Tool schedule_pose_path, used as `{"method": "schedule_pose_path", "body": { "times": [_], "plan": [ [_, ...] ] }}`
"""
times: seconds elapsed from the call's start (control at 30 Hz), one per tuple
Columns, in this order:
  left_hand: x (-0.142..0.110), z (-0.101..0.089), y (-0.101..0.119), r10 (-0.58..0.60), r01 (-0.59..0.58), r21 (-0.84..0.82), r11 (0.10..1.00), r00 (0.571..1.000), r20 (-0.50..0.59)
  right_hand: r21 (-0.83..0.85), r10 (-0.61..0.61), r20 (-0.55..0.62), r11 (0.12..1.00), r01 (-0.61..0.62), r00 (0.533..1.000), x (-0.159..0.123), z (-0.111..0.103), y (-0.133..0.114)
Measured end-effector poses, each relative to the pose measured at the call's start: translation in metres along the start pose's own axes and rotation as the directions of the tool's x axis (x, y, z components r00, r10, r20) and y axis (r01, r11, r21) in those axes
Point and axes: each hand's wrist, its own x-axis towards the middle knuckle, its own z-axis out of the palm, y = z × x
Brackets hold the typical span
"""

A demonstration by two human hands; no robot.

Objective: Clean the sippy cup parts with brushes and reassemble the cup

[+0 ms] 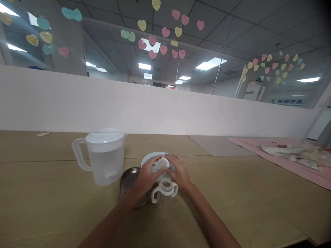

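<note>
Forearms [212, 218] flank a bottle [166, 193]; beyond it, left hand [148, 175] and right hand [180, 172] clamp fingers on a cap [164, 162].

Near three o'clock, a row of blue Chinese characters [291, 102] stands on or behind the glass [297, 89], too blurred to read surely. Heart-shaped notes [32, 40] at ten o'clock bear faint writing, likewise illegible.
</note>
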Motion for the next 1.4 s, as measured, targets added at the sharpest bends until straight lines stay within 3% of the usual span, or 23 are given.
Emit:
{"method": "schedule_pose_path", "body": {
  "times": [0.23,0.47,0.57,0.67,0.73,0.8,0.9,1.03,1.1,1.17,1.3,1.4],
  "plan": [
    [0.04,-0.008,0.013,0.082,-0.056,-0.108,0.993,0.964,0.254,-0.042,-0.05,-0.156,0.998,0.044,0.986,0.0,-0.001,0.0],
    [0.047,-0.019,0.009,-0.086,0.204,-0.347,0.915,0.942,0.326,-0.011,-0.073,-0.183,0.997,0.072,0.98,-0.003,-0.001,-0.007],
    [0.051,-0.024,-0.003,-0.165,0.256,-0.336,0.906,0.947,0.275,-0.015,0.055,-0.191,0.998,-0.058,0.98,-0.002,-0.004,-0.006],
    [0.052,-0.03,-0.019,-0.169,0.206,-0.115,0.972,0.948,0.269,-0.064,0.277,-0.191,0.954,-0.294,0.942,0.0,-0.009,0.002],
    [0.049,-0.033,-0.029,-0.145,0.098,0.177,0.979,0.951,0.273,-0.134,0.397,-0.124,0.901,-0.412,0.909,0.001,-0.01,0.007],
    [0.045,-0.033,-0.037,-0.165,0.021,0.438,0.898,0.942,0.291,-0.251,0.47,0.015,0.856,-0.452,0.883,0.002,-0.011,0.01],
    [0.041,-0.03,-0.038,-0.25,0.0,0.588,0.809,0.905,0.343,-0.389,0.514,0.255,0.83,-0.399,0.819,0.002,-0.008,0.007],
    [0.043,-0.033,-0.011,-0.263,0.005,0.583,0.812,0.895,0.359,-0.425,0.545,0.405,0.823,-0.376,0.735,0.0,-0.003,0.002],
    [0.043,-0.038,0.015,-0.21,-0.004,0.491,0.871,0.901,0.38,-0.441,0.565,0.442,0.813,-0.379,0.697,-0.001,-0.002,0.001],
    [0.039,-0.045,0.043,-0.131,-0.04,0.345,0.938,0.879,0.459,-0.453,0.565,0.483,0.815,-0.361,0.669,-0.001,-0.002,0.001],
    [0.024,-0.052,0.08,-0.052,-0.145,0.245,0.959,0.756,0.652,-0.448,0.483,0.565,0.86,-0.242,0.669,0.006,-0.007,0.006],
    [0.016,-0.04,0.071,-0.008,-0.256,0.29,0.922,0.737,0.676,-0.407,0.397,0.608,0.899,-0.159,0.688,0.031,-0.004,0.017]
  ]
}}
